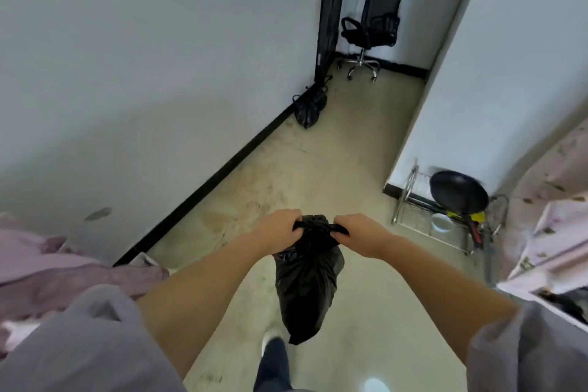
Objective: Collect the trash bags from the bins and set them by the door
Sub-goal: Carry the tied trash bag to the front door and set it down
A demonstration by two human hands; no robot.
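Nearest the camera, grey sleeves cover both upper arms, and below them a dark trouser leg ends in a pale shoe (270, 336) on the cream floor (318, 169). Just ahead, both bare forearms reach forward and meet over a black trash bag (307, 283), which hangs clear of the floor in front of the person. The left hand (280, 227) is clenched around the left end of the bag's gathered neck, and the right hand (359, 232) is clenched around the right end, so the twisted top stretches taut between the two fists while the bag's body droops beneath them. To the left, rumpled lilac bedding (63, 267) lies against the white wall. To the right, a wire dish rack (423, 216) stands on the floor beside the wall corner, holding a black frying pan (458, 191) tilted on edge and a white bowl (442, 222); a pale flowered curtain (553, 194) hangs at the far right. Farther down the corridor, a second black trash bag (308, 108) sits on the floor against the black skirting, just beside the foot of the dark door (331, 9). Beyond it, a black mesh office chair (372, 25) stands in the far corner.
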